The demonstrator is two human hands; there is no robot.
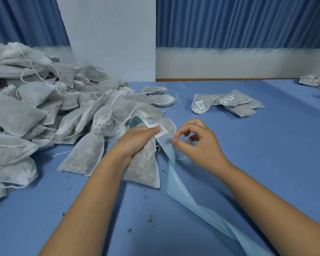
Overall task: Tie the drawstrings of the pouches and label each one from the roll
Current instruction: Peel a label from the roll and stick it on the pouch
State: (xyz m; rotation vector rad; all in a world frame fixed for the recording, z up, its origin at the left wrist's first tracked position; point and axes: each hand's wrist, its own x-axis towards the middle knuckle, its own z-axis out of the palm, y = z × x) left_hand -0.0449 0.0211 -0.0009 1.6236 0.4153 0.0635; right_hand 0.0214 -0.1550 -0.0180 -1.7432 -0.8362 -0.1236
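Note:
My left hand grips a white mesh pouch filled with dried herbs, its bottom resting on the blue table. The thumb presses a barcode label that sits on a light blue backing strip. The strip runs from the pouch top down toward the lower right edge of view. My right hand pinches the strip's edge just below the label, thumb and forefinger together. The roll itself is hidden.
A big heap of unlabelled pouches with loose drawstrings fills the left side. Several labelled pouches lie at the centre right, more pouches at the far right. A white panel stands behind. Herb crumbs dot the blue table.

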